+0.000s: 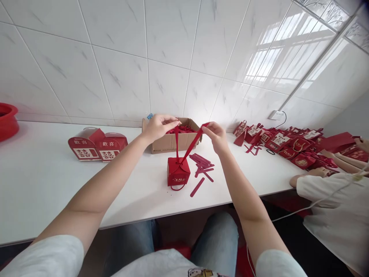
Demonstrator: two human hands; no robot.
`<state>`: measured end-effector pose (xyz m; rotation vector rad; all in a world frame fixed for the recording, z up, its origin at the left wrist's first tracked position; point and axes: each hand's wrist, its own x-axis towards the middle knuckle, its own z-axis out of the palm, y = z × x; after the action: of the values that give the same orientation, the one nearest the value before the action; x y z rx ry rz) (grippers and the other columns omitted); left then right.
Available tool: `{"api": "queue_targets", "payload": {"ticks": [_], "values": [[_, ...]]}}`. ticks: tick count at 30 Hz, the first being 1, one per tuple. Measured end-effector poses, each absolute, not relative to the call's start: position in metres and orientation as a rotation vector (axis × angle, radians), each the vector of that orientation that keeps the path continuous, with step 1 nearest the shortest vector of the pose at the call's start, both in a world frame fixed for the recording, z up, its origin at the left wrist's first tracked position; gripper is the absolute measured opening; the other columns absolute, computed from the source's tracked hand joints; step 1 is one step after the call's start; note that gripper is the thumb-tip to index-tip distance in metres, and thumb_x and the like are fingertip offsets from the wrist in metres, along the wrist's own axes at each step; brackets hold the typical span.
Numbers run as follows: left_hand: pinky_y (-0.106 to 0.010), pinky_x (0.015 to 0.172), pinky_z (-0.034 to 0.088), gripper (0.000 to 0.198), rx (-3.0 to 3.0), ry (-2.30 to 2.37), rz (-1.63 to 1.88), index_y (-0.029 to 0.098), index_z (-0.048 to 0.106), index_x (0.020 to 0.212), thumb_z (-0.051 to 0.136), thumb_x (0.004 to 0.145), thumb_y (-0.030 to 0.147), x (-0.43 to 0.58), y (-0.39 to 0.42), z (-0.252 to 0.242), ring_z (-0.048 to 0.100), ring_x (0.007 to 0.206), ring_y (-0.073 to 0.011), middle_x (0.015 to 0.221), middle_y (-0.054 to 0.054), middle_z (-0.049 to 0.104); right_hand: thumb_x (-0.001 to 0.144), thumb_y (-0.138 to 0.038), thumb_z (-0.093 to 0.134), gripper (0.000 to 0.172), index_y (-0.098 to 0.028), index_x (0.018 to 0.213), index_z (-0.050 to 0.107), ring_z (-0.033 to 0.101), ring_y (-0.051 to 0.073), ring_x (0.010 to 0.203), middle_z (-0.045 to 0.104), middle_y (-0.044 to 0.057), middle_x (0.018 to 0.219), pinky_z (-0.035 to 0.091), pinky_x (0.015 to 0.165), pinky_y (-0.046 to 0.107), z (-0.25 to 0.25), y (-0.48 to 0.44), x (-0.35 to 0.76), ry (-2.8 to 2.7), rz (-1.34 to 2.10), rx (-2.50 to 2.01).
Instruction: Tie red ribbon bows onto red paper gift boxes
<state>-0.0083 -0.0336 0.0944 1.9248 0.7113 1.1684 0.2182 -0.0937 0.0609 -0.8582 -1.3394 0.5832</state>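
Observation:
A small red gift box [178,174] stands on the white table in front of me, gold lettering on its front and a thin red cord loop hanging at its lower edge. A red ribbon [191,146] rises from the top of the box in two ends, spread in a V. My left hand [161,126] pinches one end. The other end is pinched in my right hand [215,135], a little to the right. Beside the box lie several flat dark-red strips [201,161]. Behind it is an open cardboard carton [164,143] with red ribbons inside.
Two red boxes with white double-happiness panels [98,145] stand on the left. A red tub [8,122] is at the far left. Many red gift boxes [281,140] are heaped on the right, where a person in a white shirt [331,200] sits. A white cable [300,209] hangs there.

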Motion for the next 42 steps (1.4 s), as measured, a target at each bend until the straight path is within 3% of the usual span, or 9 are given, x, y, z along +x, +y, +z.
{"api": "queue_targets", "payload": {"ticks": [12,17,20,24,27,32,37,42], "values": [[-0.031,0.079,0.051,0.026,1.989,0.666,1.169,0.015,0.07,0.089,0.063,0.082,0.039,0.006,-0.05,0.101,0.064,0.085,-0.0195,0.088,-0.008,0.071,0.073,-0.041,0.072,0.025,-0.019,0.074,0.06,0.058,0.01,0.066,0.062,-0.002,0.071,0.051,0.067,0.026,0.071,-0.086,0.191,-1.351,0.662,-0.823],[-0.03,0.073,0.048,0.02,2.121,0.755,1.003,0.018,0.069,0.082,0.066,0.077,0.037,-0.011,-0.04,0.07,0.062,0.077,-0.0184,0.081,-0.005,0.07,0.077,-0.038,0.067,0.02,-0.02,0.077,0.059,0.058,0.011,0.066,0.062,-0.002,0.072,0.052,0.069,0.028,0.057,-0.095,0.217,-1.325,0.593,-0.885],[-0.029,0.068,0.046,0.014,2.269,0.756,0.703,0.02,0.071,0.073,0.07,0.07,0.034,-0.019,-0.032,0.032,0.06,0.073,-0.02,0.081,-0.005,0.07,0.075,-0.034,0.065,0.016,-0.019,0.078,0.06,0.058,0.016,0.067,0.062,0.001,0.072,0.053,0.07,0.036,0.039,-0.106,0.246,-1.277,0.362,-1.202],[-0.031,0.078,0.046,0.02,2.337,0.666,0.603,0.027,0.074,0.089,0.065,0.072,0.033,-0.017,-0.029,-0.008,0.061,0.094,-0.0249,0.113,-0.005,0.067,0.072,-0.025,0.068,0.025,-0.019,0.096,0.062,0.059,0.027,0.099,0.063,0.011,0.103,0.047,0.092,0.051,0.013,-0.118,0.254,-1.382,-0.13,-1.413],[-0.032,0.083,0.044,0.016,2.367,0.65,0.522,0.029,0.074,0.084,0.065,0.072,0.031,-0.013,-0.028,-0.019,0.059,0.099,-0.0266,0.107,-0.003,0.069,0.078,-0.032,0.066,0.031,-0.021,0.108,0.063,0.058,0.027,0.111,0.062,0.012,0.118,0.045,0.098,0.048,-0.01,-0.118,0.23,-1.874,0.112,-1.294],[-0.032,0.077,0.042,0.009,2.489,0.639,0.564,0.026,0.067,0.068,0.062,0.074,0.03,-0.013,-0.026,-0.019,0.056,0.088,-0.0252,0.077,-0.004,0.067,0.067,-0.05,0.076,0.072,-0.021,0.129,0.055,0.04,0.032,0.135,0.046,0.016,0.142,0.037,0.108,0.05,-0.044,-0.103,0.193,-2.195,0.473,-1.29],[-0.035,0.077,0.04,0.017,2.77,0.643,0.519,0.021,0.061,0.072,0.049,0.083,0.024,-0.011,-0.032,-0.019,0.056,0.08,-0.0239,0.075,-0.007,0.064,0.066,-0.05,0.077,0.069,-0.022,0.126,0.058,0.054,0.028,0.12,0.056,0.013,0.132,0.043,0.102,0.045,-0.047,-0.097,0.185,-2.189,0.596,-1.242],[-0.034,0.075,0.041,0.022,3.061,0.719,0.393,0.017,0.057,0.083,0.036,0.09,0.014,-0.006,-0.042,-0.021,0.058,0.087,-0.0238,0.09,-0.01,0.065,0.067,-0.05,0.076,0.068,-0.019,0.125,0.06,0.054,0.029,0.118,0.056,0.014,0.131,0.045,0.099,0.043,-0.048,-0.099,0.184,-2.21,0.531,-1.315]]}}
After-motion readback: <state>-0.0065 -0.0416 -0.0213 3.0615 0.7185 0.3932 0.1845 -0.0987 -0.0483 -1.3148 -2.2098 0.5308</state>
